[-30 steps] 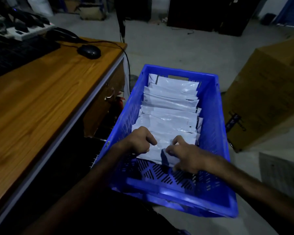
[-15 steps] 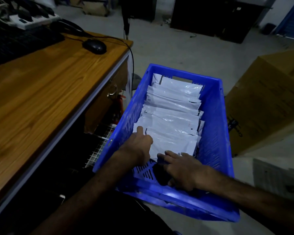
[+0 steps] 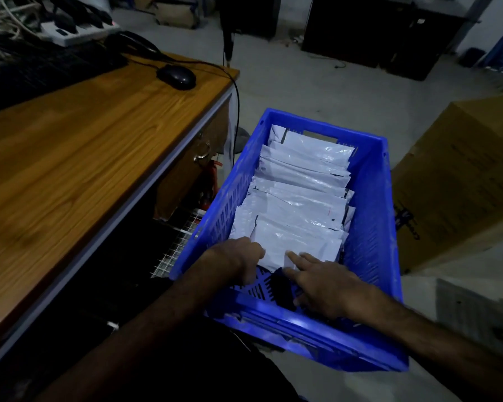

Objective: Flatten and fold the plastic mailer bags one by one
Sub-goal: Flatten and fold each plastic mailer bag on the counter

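At the near end of the blue crate (image 3: 369, 198), the right hand (image 3: 323, 285) lies flat with fingers straight, tips touching the near edge of the nearest mailer bag (image 3: 296, 242) — its long axis running left to right, just beyond them. The left hand (image 3: 238, 256) grips that bag's left corner, fingers curled. Since a second ago the right fingers have uncurled, and the mouse (image 3: 176, 76) on the far table (image 3: 70, 169) shows lower in view.

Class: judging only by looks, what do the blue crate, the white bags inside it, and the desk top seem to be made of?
Blue crate: moulded plastic, apparently; slotted walls, slight sheen.
White bags: thin glossy plastic film; crinkles, glints.
Desk top: wood or wood-look laminate; grain pattern, smooth finish.
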